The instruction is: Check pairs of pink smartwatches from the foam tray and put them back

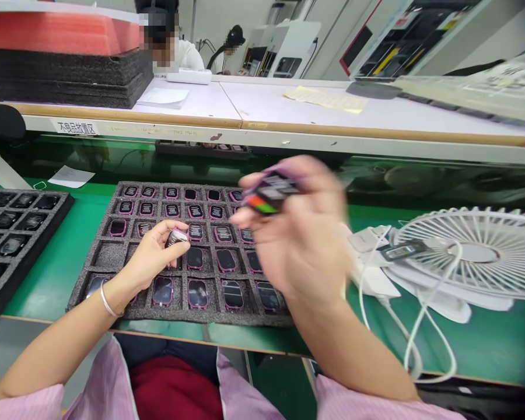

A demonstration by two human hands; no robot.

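Raised above the right side of the tray, my right hand [304,221] is closed on a smartwatch body [271,192] whose screen glows with red, orange and green blocks. Motion smears this hand a little. Over the tray's left middle, my left hand [155,251] pinches a second smartwatch body [177,237] between thumb and fingers. Beneath both hands lies a grey foam tray [107,256] with rows of pockets. Most visible pockets hold pink-framed watch bodies [226,260], some dark and some showing white text. One pocket at the left holds nothing; my right hand hides others.
A second foam tray [26,233] of dark watch bodies sits at the left. To the right are a white fan [472,254] and white cables [413,350]. A shelf [262,125] crosses behind, bearing black and red foam [61,64]. People [188,55] are beyond it.
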